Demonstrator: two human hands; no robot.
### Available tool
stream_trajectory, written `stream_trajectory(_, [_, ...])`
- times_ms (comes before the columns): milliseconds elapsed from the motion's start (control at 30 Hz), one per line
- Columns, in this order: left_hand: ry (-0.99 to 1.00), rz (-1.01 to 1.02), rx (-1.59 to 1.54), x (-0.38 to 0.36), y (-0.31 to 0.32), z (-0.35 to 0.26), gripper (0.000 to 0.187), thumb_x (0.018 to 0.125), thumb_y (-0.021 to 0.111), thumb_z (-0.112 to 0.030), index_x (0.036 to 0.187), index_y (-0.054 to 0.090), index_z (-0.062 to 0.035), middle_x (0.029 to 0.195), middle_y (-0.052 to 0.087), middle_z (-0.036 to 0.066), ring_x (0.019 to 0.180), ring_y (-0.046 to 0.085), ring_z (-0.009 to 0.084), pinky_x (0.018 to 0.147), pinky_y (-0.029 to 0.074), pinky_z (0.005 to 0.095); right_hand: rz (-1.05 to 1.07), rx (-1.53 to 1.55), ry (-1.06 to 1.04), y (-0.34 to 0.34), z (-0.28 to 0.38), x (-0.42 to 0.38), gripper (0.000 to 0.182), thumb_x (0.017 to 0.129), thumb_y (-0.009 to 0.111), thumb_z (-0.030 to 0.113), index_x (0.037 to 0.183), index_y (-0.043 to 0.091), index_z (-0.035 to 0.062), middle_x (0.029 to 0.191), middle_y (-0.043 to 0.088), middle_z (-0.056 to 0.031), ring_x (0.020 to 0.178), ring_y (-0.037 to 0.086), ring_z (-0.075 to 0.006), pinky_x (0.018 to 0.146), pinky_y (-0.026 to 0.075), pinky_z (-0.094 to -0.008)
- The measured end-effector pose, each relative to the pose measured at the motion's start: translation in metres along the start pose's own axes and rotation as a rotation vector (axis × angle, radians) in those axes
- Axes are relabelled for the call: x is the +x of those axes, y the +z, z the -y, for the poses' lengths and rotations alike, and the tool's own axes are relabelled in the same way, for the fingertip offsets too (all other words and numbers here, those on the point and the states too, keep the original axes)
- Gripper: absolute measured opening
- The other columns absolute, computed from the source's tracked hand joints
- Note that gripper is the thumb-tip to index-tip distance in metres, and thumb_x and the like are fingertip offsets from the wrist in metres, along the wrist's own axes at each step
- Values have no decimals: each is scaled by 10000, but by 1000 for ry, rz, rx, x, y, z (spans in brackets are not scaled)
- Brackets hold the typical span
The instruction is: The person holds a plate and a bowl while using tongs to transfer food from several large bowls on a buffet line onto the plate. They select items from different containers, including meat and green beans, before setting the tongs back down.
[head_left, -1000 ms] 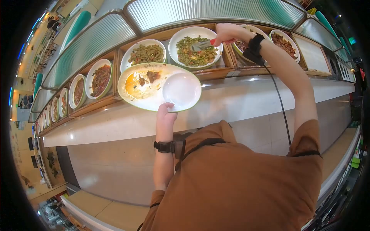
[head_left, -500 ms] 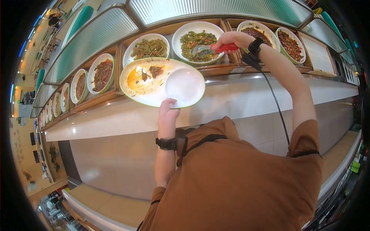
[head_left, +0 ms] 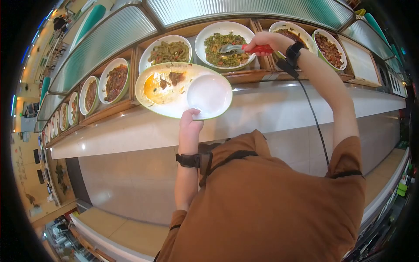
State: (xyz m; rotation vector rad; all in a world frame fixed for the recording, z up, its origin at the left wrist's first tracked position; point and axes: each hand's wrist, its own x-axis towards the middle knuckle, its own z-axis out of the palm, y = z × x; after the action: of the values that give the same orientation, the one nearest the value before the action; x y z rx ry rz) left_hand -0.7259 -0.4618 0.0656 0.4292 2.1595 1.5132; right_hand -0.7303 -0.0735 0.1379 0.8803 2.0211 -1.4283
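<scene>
My left hand (head_left: 191, 122) grips the near edge of an oval white plate (head_left: 174, 107) with a green rim. Orange sauce and a few brown food pieces (head_left: 176, 78) lie in its left part; a round white hollow (head_left: 210, 94) forms its right part. My right hand (head_left: 273, 43) is closed on the red handle of metal tongs (head_left: 235, 48). The tongs' tips rest in chopped green food (head_left: 222, 41) inside a white oval bowl (head_left: 247, 32). Both wrists wear black straps.
A bowl of green pieces (head_left: 168, 53) stands behind the plate. Bowls of reddish-brown food (head_left: 115, 83) line the wooden counter to the left, and two more (head_left: 328, 50) stand at right. Ribbed glass (head_left: 248, 13) rises behind. A black cable (head_left: 315, 118) hangs from my right wrist.
My right hand and the tongs have shifted slightly, with the tips a little further up in the green food. The plate in my left hand has risen slightly in view.
</scene>
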Motion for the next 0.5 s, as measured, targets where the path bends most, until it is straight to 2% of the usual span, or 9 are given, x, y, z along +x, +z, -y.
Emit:
stream_trajectory(133, [-32, 7, -58, -2, 3, -8, 308, 740, 567, -53, 1046, 577, -12, 903, 547, 58, 845, 496, 147, 786, 415, 252, 6, -44, -12, -4, -7, 8, 127, 849, 670, 228, 877, 666, 104, 678, 605, 46, 500, 479, -41, 421, 352, -196])
stream_trajectory(233, [-36, 20, -62, 1, 1, -2, 309, 741, 568, -53, 1047, 579, -12, 901, 552, 56, 844, 499, 146, 784, 416, 249, 29, 89, -6, 8, -10, 8, 130, 849, 672, 232, 828, 656, 105, 680, 615, 42, 500, 479, -42, 420, 349, -195])
stream_trajectory(300, [16, 22, -1, 3, 0, 3, 310, 740, 567, -51, 1047, 580, -12, 905, 558, 56, 846, 502, 146, 784, 415, 247, 62, 35, 22, 12, -6, 13, 138, 847, 679, 237, 811, 657, 105, 680, 618, 44, 501, 474, -41, 433, 352, -190])
stream_trajectory(500, [-43, 1, -47, 4, 3, 4, 340, 721, 556, -48, 1058, 574, -5, 917, 564, 66, 862, 505, 144, 786, 413, 244, 92, 18, -21, 13, -9, 22, 145, 848, 691, 250, 820, 674, 109, 674, 614, 53, 513, 479, -36, 475, 369, -175])
